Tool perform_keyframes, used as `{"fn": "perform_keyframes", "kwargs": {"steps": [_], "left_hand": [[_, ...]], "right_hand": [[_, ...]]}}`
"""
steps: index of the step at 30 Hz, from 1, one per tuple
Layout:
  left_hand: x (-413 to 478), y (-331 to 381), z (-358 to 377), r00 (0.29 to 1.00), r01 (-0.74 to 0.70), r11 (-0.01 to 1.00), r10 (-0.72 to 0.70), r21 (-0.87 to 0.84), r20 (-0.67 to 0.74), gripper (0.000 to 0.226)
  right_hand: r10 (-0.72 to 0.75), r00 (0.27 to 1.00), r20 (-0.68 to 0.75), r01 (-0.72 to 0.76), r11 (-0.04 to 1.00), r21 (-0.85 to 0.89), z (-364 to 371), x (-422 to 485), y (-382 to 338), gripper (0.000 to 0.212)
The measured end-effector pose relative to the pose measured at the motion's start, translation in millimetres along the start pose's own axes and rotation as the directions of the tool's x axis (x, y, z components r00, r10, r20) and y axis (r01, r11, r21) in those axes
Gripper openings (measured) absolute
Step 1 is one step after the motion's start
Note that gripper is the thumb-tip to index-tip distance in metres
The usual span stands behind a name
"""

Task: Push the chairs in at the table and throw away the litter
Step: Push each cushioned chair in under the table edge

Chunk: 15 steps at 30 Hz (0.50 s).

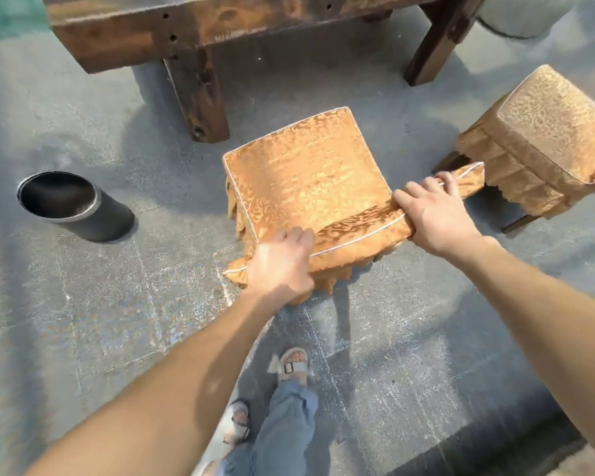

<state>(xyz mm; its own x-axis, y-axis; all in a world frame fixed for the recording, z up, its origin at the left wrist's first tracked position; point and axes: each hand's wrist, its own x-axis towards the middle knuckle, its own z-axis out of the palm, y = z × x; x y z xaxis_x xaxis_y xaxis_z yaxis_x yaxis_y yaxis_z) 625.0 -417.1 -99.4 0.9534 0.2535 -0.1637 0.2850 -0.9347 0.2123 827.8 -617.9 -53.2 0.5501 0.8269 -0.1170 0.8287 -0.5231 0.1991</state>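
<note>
A chair with a gold patterned cover point(306, 176) stands in front of me, its seat facing the dark wooden table point(200, 25) at the top. My left hand point(280, 266) grips the left end of the chair's backrest top. My right hand point(433, 214) grips the right part of the same backrest top. The chair stands a short way from the table's thick leg point(200, 94). A second gold-covered chair point(543, 142) stands to the right, apart from the table. No litter shows in this view.
A black cylindrical bin point(73, 204) with a metal rim stands on the grey floor at the left. My sandalled feet point(292, 365) are just behind the chair. A white object with a dark cord point(516, 15) sits at the top right.
</note>
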Motion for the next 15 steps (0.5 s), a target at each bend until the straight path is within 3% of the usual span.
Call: {"fn": "perform_keyframes", "kwargs": {"steps": [4,9,11,15], "left_hand": [[33.6,47.0,-6.4,0.999,-0.028,0.998,0.026,0.052,0.021,0.041],[73.3,89.6,-8.7,0.997,-0.053,0.995,0.048,0.085,0.066,0.044],[82.9,99.4,-3.8,0.992,-0.052,0.996,0.043,0.07,0.118,0.049],[83.1,103.3,-1.0,0.995,-0.039,0.994,0.03,0.1,0.091,0.049]], "right_hand": [[0.07,0.997,-0.021,-0.068,0.995,0.069,27.7,-1.9,52.1,0.035],[0.168,0.985,0.048,-0.173,0.978,0.117,59.0,-6.7,95.6,0.036],[0.163,0.984,0.066,-0.17,0.977,0.127,69.4,-13.2,106.9,0.041],[0.137,0.991,0.01,-0.136,0.975,0.175,73.1,-20.4,110.0,0.038]]}}
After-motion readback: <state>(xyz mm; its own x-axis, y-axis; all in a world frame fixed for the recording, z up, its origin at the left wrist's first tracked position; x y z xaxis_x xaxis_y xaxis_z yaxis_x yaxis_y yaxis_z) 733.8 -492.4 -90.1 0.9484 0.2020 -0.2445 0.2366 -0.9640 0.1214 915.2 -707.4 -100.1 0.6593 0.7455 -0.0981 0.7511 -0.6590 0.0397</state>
